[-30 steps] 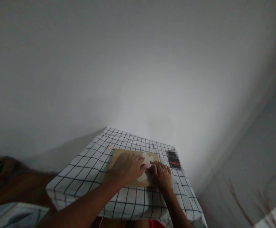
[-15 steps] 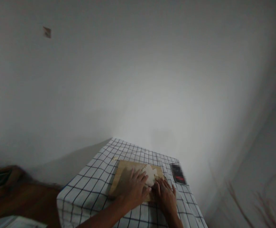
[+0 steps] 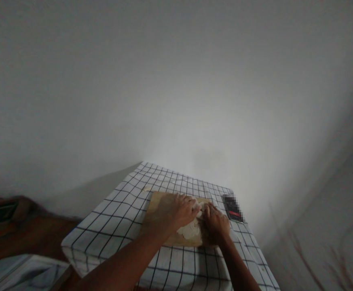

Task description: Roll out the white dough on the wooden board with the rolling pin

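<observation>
Clock directions are running from the board's centre, 12 being the side away from the person.

Item, dough [image 3: 189, 231]: pale, flattened, uneven at the edge. It is lying on the board, its widest visible part showing toward 4 o'clock; the hands are hiding the rest of its outline.

Item, board [image 3: 157, 206]: light wood, rectangular. It is lying flat on the tablecloth, bare toward 9 o'clock.

Item, left hand [image 3: 186, 211]: is reaching in from 7 o'clock and resting at the dough's far part, toward 1 o'clock. Its fingers are bending and lying close together; whether they are gripping any dough cannot be told.

Item, right hand [image 3: 217, 222]: is coming in from 5 o'clock and touching the dough's edge toward 3 o'clock. Its fingers are curling inward, just beside the left hand; whether they are pinching cannot be told.

Item, tablecloth [image 3: 103, 226]: white, dark grid. It is draping over the near edge at 6 o'clock.

Item, dark object [image 3: 233, 207]: pixelated, red-marked. It is lying near the board toward 2 o'clock.

Item, pale scrap [image 3: 146, 188]: is lying on the cloth toward 10 o'clock.

Item, wall [image 3: 176, 81]: plain, grey-white. It is rising beyond 12 o'clock.
</observation>
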{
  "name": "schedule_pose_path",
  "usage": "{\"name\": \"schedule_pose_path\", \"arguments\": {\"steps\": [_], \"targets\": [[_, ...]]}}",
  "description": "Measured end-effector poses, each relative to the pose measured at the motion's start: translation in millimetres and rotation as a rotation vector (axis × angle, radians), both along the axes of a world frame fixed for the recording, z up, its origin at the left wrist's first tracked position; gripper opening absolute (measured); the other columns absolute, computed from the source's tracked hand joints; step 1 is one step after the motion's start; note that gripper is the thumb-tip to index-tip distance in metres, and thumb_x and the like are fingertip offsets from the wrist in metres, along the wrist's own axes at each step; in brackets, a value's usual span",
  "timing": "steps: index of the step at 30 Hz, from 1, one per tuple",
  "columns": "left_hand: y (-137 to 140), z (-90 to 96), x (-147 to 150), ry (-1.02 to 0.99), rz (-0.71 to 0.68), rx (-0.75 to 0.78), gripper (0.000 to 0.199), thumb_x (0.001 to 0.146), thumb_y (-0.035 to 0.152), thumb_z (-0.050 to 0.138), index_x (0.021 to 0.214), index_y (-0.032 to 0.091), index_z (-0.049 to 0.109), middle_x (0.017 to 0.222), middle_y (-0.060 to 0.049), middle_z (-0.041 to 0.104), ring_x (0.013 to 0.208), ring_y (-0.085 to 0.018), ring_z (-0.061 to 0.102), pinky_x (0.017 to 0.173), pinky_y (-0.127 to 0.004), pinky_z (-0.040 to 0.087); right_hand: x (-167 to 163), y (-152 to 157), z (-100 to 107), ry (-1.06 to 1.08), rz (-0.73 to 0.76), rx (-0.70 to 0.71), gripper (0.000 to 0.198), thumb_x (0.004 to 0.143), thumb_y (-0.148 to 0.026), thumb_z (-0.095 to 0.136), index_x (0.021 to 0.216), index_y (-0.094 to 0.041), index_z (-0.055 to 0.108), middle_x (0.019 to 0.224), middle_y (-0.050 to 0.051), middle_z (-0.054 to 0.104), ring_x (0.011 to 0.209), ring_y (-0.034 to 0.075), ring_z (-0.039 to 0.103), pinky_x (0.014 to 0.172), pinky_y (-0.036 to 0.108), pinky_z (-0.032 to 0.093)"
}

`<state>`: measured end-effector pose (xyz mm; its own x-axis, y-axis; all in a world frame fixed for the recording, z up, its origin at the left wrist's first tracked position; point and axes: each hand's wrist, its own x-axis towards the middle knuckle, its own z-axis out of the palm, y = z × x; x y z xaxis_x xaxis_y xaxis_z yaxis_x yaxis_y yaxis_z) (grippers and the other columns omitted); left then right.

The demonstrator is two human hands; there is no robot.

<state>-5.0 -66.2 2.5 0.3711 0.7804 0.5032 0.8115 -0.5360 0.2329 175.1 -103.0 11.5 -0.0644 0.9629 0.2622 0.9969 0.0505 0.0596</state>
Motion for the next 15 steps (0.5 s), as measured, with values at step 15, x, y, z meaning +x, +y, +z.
{"name": "schedule_pose_path", "arguments": {"steps": [15], "targets": [[69.1, 31.9, 23.0, 0.151, 0.047, -0.317, 0.067, 0.103, 0.067, 0.031, 0.117, 0.021, 0.078, 0.127, -0.014, 0.075, 0.125, -0.032, 0.066, 0.107, -0.046, 0.047, 4.2, 46.1, 15.6, -0.092, -0.031, -0.138, 0.035, 0.111, -0.03, 0.031, 0.133, -0.023, 0.058, 0.13, 0.012, 0.068, 0.115, 0.025, 0.067, 0.09, 0.033, 0.052]]}}
